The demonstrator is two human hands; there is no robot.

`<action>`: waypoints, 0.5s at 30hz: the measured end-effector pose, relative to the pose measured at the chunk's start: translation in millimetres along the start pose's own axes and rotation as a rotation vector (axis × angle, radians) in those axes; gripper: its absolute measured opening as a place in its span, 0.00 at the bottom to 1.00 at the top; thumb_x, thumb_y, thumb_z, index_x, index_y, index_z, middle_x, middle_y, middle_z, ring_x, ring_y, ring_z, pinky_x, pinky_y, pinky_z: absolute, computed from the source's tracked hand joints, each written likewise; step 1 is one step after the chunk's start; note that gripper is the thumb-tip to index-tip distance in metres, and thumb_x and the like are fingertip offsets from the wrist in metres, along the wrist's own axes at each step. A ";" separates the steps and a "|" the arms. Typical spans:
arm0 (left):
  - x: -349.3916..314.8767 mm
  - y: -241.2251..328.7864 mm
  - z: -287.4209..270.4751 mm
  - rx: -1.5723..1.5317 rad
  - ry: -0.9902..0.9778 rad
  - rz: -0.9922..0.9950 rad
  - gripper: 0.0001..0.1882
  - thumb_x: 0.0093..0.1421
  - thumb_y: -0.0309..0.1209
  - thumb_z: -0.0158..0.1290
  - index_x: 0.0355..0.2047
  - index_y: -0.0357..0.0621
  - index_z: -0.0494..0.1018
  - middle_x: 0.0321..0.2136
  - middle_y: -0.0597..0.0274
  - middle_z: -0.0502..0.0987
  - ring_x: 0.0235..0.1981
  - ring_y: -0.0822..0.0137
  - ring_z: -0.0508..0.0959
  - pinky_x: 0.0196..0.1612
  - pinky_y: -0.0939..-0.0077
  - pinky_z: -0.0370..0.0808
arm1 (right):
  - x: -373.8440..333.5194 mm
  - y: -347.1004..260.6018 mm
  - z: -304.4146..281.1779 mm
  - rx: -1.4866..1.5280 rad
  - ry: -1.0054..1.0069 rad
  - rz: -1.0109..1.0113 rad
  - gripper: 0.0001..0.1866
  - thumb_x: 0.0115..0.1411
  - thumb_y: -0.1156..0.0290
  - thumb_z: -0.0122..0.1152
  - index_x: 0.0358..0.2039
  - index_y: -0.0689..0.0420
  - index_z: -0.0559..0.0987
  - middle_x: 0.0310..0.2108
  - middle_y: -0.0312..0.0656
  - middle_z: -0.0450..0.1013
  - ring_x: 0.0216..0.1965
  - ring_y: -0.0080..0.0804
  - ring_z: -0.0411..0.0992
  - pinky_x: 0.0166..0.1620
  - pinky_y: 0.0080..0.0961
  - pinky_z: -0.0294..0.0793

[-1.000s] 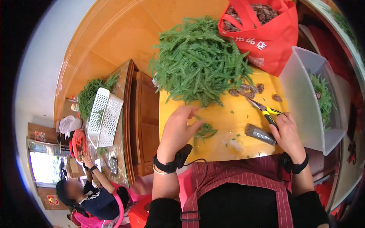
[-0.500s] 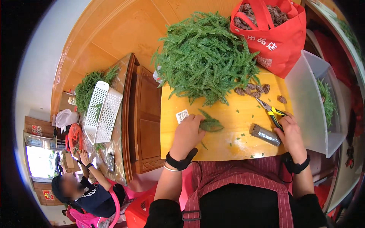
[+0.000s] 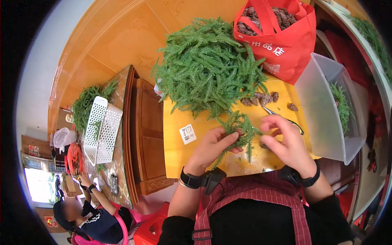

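Observation:
My left hand [image 3: 210, 149] is closed around a small bunch of green artificial fir sprigs [image 3: 243, 127], thumb on top, above the yellow table [image 3: 173, 153]. Just right of the bunch, my right hand [image 3: 292, 147] has its thumb and fingers apart and curved toward the sprig tips. Nothing shows in its grip. Behind my right fingers lie the pliers [image 3: 267, 110], mostly covered. The bundle of dark wires is almost wholly hidden under that hand. A large heap of fir sprigs [image 3: 210, 69] rises beyond both hands.
Several brown pine cones [image 3: 261, 99] lie beside the heap. A red bag [image 3: 281, 53] of cones stands behind, and a clear plastic bin [image 3: 322, 110] is at right. A white label card [image 3: 188, 134] lies at left. Another person [image 3: 102, 220] works at a side table with a white basket [image 3: 112, 134].
My left hand has lifted a sprig bunch off the table and moved right. My right hand has left the pliers and wire bundle and come in beside the bunch. The whole view has shifted slightly.

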State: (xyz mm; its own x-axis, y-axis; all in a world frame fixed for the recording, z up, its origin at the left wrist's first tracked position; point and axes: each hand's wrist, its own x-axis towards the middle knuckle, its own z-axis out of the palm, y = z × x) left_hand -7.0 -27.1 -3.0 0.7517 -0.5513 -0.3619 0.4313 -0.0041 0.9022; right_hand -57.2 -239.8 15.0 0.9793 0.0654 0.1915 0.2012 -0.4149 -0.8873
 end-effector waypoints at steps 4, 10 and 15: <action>0.8 3.6 7.5 0.000 -0.080 -0.012 0.14 0.61 0.30 0.47 0.44 0.34 0.68 0.32 0.60 0.76 0.29 0.72 0.77 0.32 0.82 0.73 | 16.1 -1.9 10.0 -0.056 -0.024 -0.025 0.15 0.51 0.76 0.57 0.41 0.60 0.70 0.31 0.35 0.71 0.33 0.20 0.69 0.34 0.17 0.69; 7.7 -7.2 11.1 0.006 -0.005 0.166 0.15 0.58 0.25 0.50 0.45 0.37 0.66 0.37 0.65 0.73 0.38 0.75 0.73 0.41 0.81 0.71 | 14.6 9.4 17.3 0.290 -0.093 0.120 0.14 0.54 0.79 0.53 0.42 0.61 0.70 0.31 0.31 0.69 0.31 0.13 0.66 0.34 0.12 0.66; 7.3 -1.3 14.0 -0.256 -0.024 0.104 0.16 0.57 0.24 0.50 0.47 0.38 0.65 0.39 0.65 0.72 0.39 0.76 0.71 0.44 0.82 0.69 | 15.6 16.0 16.8 0.544 -0.127 0.175 0.15 0.55 0.81 0.51 0.45 0.61 0.68 0.34 0.32 0.69 0.34 0.14 0.66 0.38 0.12 0.65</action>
State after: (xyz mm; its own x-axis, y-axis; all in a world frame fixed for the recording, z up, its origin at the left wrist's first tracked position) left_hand -9.1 -42.8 -3.6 0.7878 -0.5573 -0.2624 0.4669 0.2624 0.8445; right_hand -38.3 -230.2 -3.3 0.9872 0.1598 0.0007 -0.0145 0.0940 -0.9955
